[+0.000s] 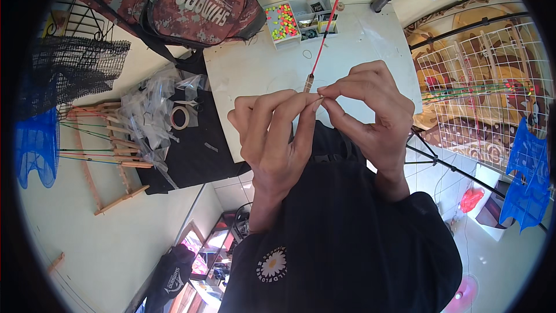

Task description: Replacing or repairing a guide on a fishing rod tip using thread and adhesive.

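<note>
My left hand and my right hand meet over the near part of the white table. Both are closed, thumb against forefinger, their tips almost touching. Pinched between them is a thin pale strand, too fine to tell its kind. Just beyond the fingertips, a slim red rod with a dark joint slants up to the top of the view. Its near end has a short brownish piece, partly hidden behind my left fingers. A small loop of fine line lies on the tabletop.
A grey divided tray holds bright yellow and pink beads and small bottles. Beside it stands a black spool. A camouflage backpack lies at far left, near plastic bags and a tape roll. A white wire grid stands right.
</note>
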Demonstrator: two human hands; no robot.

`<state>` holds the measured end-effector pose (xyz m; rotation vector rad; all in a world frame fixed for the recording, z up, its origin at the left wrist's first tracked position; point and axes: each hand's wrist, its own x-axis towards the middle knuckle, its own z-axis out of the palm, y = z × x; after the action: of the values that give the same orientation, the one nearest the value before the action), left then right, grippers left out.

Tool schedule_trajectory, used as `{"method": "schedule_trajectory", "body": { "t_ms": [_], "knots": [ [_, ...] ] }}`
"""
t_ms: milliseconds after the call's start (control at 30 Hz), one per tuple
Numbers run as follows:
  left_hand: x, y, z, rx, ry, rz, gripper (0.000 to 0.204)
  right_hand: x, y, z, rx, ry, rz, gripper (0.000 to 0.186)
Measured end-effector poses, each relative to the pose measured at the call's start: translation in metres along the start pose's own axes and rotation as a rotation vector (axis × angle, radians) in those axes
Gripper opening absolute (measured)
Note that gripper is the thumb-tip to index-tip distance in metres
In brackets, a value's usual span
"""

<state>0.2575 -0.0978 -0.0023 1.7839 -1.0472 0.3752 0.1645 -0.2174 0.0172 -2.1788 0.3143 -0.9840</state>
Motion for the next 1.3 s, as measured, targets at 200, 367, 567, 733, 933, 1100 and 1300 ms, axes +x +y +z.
{"method": "schedule_trajectory", "body": {
  "t_ms": [200, 367, 567, 733, 933, 1100, 1300],
  "knots": [
    [0.0018, 0.0004, -0.0009, -0.011, 0.006, -0.011, 0.021, 0.0011, 0.0050, -0.0035, 0.137, -0.074, 0.077, 0.026],
    [0.0005, -0.0008, -0.0002, -0.022, -0.006, -0.021, 0.021, 0.0000, 0.0075, -0.0045, 0.242, -0.089, 0.144, 0.027],
    [0.0021, -0.0002, -0.0018, -0.026, -0.010, -0.028, 0.021, -0.0029, 0.0043, -0.0053, 0.390, -0.004, 0.291, 0.023],
    [0.0017, -0.0011, -0.0009, -0.017, -0.015, -0.018, 0.021, -0.0036, 0.0041, -0.0033, 0.471, 0.044, 0.323, 0.023],
    [0.0018, 0.0001, -0.0025, 0.015, -0.022, -0.002, 0.024, -0.0028, 0.0038, -0.0026, 0.505, 0.034, 0.316, 0.020],
    [-0.0007, -0.0012, -0.0002, 0.053, 0.039, 0.019, 0.029, -0.0016, 0.0021, -0.0035, 0.466, 0.040, 0.276, 0.020],
    [-0.0017, -0.0016, 0.0015, 0.077, 0.036, 0.038, 0.032, -0.0032, 0.0047, -0.0071, 0.404, -0.054, 0.225, 0.033]
  ]
}}
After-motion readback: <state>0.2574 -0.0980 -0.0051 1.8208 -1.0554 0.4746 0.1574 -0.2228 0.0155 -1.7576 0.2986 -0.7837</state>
